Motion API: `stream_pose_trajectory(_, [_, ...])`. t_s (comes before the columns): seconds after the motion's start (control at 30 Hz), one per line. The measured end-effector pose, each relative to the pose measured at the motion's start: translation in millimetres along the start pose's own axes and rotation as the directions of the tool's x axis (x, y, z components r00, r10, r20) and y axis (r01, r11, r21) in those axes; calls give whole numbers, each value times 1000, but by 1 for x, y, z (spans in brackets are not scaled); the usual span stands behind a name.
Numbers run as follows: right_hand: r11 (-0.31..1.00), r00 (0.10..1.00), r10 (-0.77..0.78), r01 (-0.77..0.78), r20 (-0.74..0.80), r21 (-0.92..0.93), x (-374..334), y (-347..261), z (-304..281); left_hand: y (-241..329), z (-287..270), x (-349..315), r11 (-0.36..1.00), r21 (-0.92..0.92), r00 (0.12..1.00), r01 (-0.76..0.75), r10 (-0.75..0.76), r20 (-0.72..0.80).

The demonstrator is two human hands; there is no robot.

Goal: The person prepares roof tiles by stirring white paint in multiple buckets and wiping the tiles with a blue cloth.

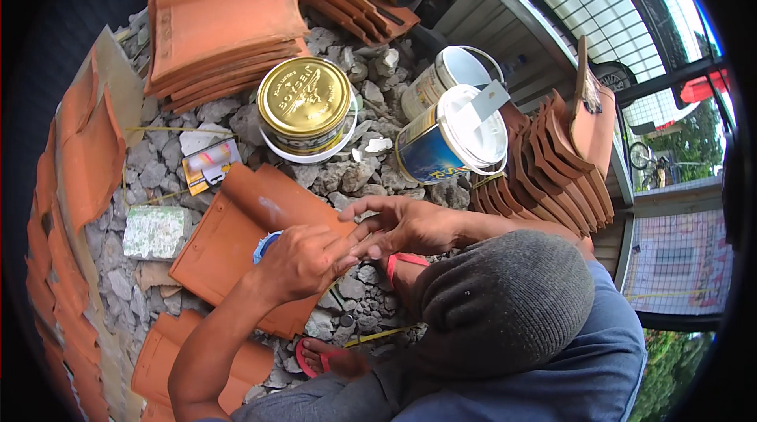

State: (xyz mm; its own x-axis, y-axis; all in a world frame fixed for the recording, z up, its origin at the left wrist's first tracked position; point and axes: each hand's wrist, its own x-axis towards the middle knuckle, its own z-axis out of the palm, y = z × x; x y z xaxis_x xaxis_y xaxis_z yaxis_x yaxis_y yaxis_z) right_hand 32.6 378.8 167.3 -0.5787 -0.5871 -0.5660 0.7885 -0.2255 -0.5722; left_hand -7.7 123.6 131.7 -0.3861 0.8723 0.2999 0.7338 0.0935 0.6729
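Note:
My left hand [306, 261] is closed, its fingertips drawn together over an orange clay roof tile [225, 237]. Anything between them is too small or hidden to make out. My right hand [410, 225] meets it at the fingertips, its curved fingers and thumb apart and nothing visible in its grasp. Beneath my left wrist, a round blue-edged thing [266, 246] rests on the tile, partly covered. A paint can with a gold lid [306, 96] stands beyond the tile. To its right, a blue-and-white paint pail [430, 146] has a flat pale blade [490, 99] across its top.
Grey rubble [351, 178] covers the ground. Stacked tiles stand at the back [225, 20], right [544, 166] and left [91, 162]. A second white pail [449, 79], a packaged small roller [211, 166] and a pale block [158, 233] lie around. My sandalled foot [335, 359] is close by.

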Motion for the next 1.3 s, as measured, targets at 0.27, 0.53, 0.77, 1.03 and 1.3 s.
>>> stream_pose_trajectory(0.27, [387,476,-831,119,-289,-914,-61,-63,-35,-47,-3,-39,977,151,988,152,-146,-50])
stream_pose_trajectory(0.53, [14,150,-974,-708,-170,-706,-118,-107,-172,-104,-18,-85,804,287,850,521,-458,-259])
stream_pose_trajectory(0.77, [173,212,-889,-665,-406,-726,-119,-111,-173,-122,-8,-111,834,253,863,490,-424,-275])
stream_pose_trajectory(1.03, [404,549,-548,-487,-631,-774,-130,-135,-82,-134,3,-120,821,280,858,497,-418,-297])
stream_pose_trajectory(1.3, [184,600,-501,-630,-624,-754,-122,-162,-112,-136,6,-122,830,263,852,492,-398,-340])
